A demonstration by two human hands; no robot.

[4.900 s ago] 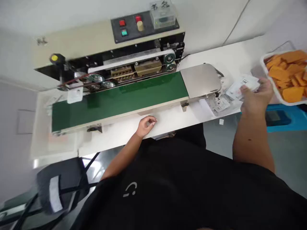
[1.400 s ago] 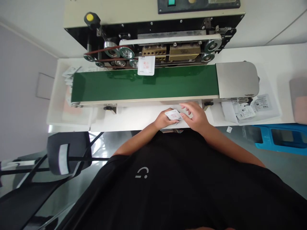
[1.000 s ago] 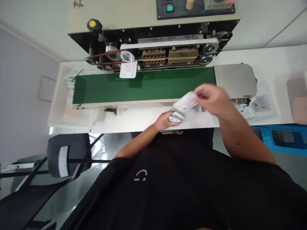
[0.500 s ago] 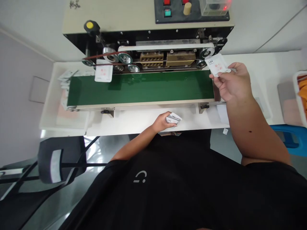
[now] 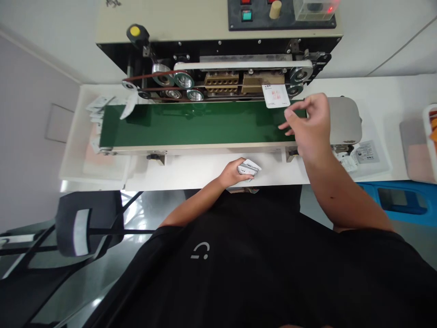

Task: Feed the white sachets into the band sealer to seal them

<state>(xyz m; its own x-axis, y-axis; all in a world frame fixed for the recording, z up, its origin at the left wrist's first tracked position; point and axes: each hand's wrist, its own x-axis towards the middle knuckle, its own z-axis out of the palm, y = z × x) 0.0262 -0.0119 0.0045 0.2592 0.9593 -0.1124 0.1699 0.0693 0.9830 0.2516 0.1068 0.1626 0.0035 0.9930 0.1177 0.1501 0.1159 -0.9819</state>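
Left hand curled around a small stack of white sachets, just above the counter edge. Right hand open, fingers spread, holding nothing, over the right end of the green conveyor belt. One white sachet sits at the belt's far edge, just beside that hand, not touching. A second sachet tilts at the belt's left end, above a white plastic tray with more sachets. Loose printed sachets lie on the counter right of the steel plate. Far side: band sealer, control panel. Right edge: tray of orange pieces.
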